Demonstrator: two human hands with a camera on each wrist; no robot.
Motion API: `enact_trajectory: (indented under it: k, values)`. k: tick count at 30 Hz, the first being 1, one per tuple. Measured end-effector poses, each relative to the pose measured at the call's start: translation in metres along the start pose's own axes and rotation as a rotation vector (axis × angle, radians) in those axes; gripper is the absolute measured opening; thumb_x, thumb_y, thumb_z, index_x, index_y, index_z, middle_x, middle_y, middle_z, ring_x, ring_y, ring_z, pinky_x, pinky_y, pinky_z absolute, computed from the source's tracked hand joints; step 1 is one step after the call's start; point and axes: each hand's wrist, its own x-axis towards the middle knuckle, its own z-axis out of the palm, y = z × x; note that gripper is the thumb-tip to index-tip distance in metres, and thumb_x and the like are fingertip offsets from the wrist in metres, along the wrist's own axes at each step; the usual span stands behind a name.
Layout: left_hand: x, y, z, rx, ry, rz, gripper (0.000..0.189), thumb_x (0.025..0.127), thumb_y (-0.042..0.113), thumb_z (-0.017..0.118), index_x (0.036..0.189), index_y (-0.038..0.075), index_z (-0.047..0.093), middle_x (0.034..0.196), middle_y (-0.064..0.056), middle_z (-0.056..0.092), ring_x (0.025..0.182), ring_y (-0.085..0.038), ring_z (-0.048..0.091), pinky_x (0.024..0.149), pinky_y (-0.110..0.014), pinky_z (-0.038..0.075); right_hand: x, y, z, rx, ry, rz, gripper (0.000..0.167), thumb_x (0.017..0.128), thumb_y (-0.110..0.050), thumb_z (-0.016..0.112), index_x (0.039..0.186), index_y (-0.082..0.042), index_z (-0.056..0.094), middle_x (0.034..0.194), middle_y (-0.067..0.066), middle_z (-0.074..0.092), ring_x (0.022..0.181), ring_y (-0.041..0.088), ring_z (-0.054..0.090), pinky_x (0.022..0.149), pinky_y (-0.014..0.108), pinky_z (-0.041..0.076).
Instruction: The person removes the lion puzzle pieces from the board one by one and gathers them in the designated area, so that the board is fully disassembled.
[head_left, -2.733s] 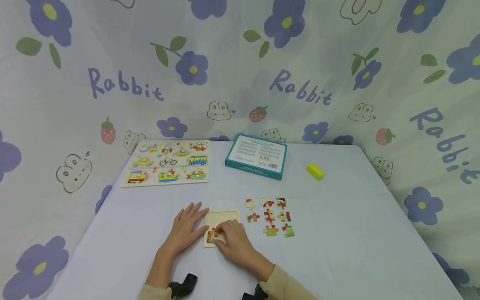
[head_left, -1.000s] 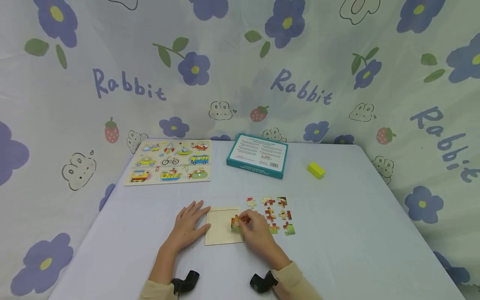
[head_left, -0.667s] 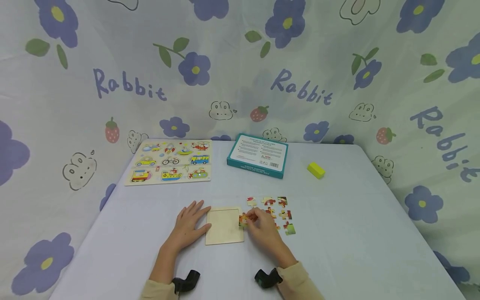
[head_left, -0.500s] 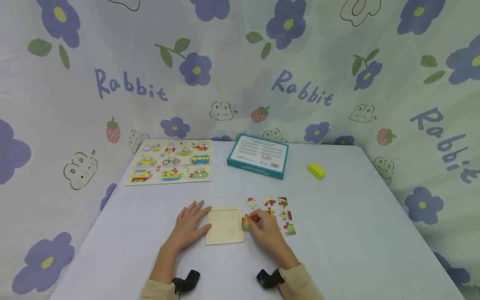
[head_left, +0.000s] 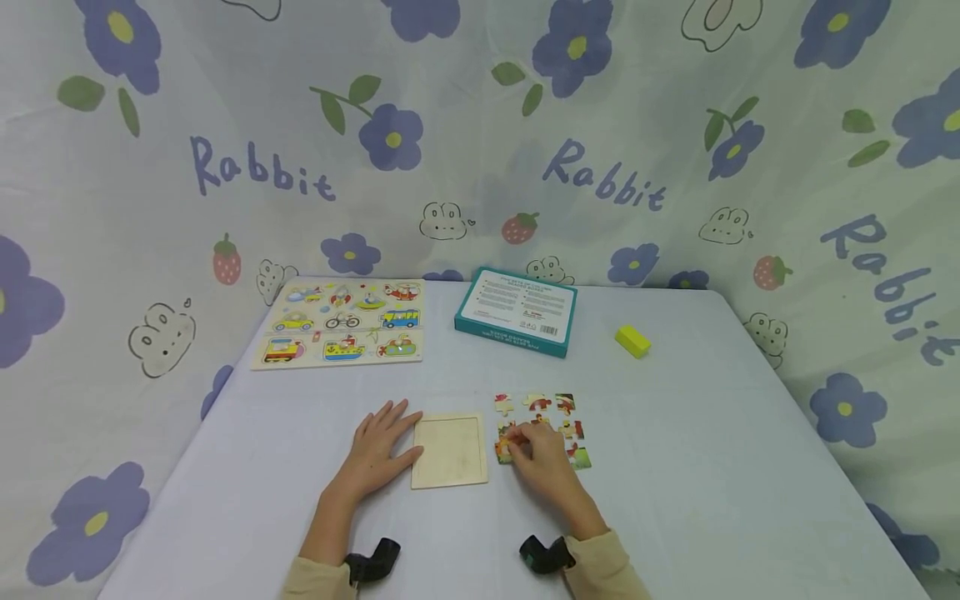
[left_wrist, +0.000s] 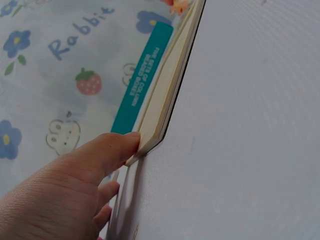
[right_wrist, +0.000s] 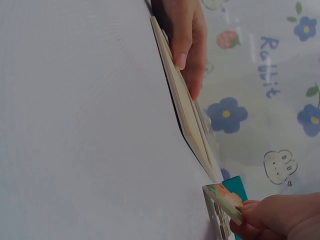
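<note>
A shallow square wooden puzzle tray [head_left: 450,452] lies bare on the white table. My left hand [head_left: 378,450] rests at its left edge, fingers spread, with the thumb touching the rim in the left wrist view. My right hand [head_left: 542,460] is to the right of the tray and pinches a jigsaw piece [right_wrist: 225,201] between thumb and fingers. That piece is tilted, with orange and green print on its face. Several other jigsaw pieces [head_left: 564,403] lie in rows around and beyond the right hand, which hides some of them.
At the back left lies a wooden vehicle puzzle board [head_left: 342,322]. A teal box [head_left: 514,312] with a white printed panel stands at the back middle. Right of it is a yellow block [head_left: 633,342]. A patterned cloth [head_left: 480,125] hangs behind the table.
The right hand has lifted the jigsaw piece out of the tray's lower left corner and carried it right, to the rows of loose pieces. The left hand has stayed at the tray's edge.
</note>
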Motion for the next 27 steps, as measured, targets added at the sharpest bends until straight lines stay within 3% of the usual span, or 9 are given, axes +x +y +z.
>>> enact_trajectory:
  k: [8, 16, 27]
  values:
    - [-0.0002, -0.0001, -0.0002, -0.005, 0.008, 0.003, 0.056, 0.082, 0.037, 0.065, 0.131, 0.014, 0.052, 0.143, -0.013, 0.035, 0.134, -0.034, 0.022, 0.105, -0.056, 0.010, -0.0014, 0.0016, 0.0005, -0.080, 0.038, -0.059, 0.012, 0.072, -0.006, 0.075, 0.079, -0.012, 0.066, 0.075, -0.004, 0.065, 0.071, 0.012, 0.051, 0.065, 0.031, 0.036]
    - [-0.0010, 0.0008, 0.0006, -0.009, 0.038, 0.026, 0.054, 0.082, 0.037, 0.065, 0.129, 0.012, 0.053, 0.141, -0.015, 0.038, 0.132, -0.037, 0.025, 0.104, -0.057, 0.012, -0.0019, 0.0022, -0.0010, -0.132, 0.015, -0.032, 0.010, 0.073, -0.009, 0.074, 0.077, -0.014, 0.066, 0.075, -0.003, 0.063, 0.072, 0.015, 0.051, 0.064, 0.032, 0.033]
    - [-0.0003, 0.0014, -0.0013, -0.005, 0.007, 0.002, 0.056, 0.082, 0.037, 0.065, 0.131, 0.014, 0.051, 0.144, -0.012, 0.035, 0.135, -0.034, 0.021, 0.105, -0.055, 0.009, -0.0050, 0.0020, -0.0037, -0.150, -0.008, -0.039, 0.015, 0.069, -0.010, 0.077, 0.072, -0.017, 0.065, 0.073, -0.007, 0.058, 0.073, 0.013, 0.049, 0.066, 0.036, 0.031]
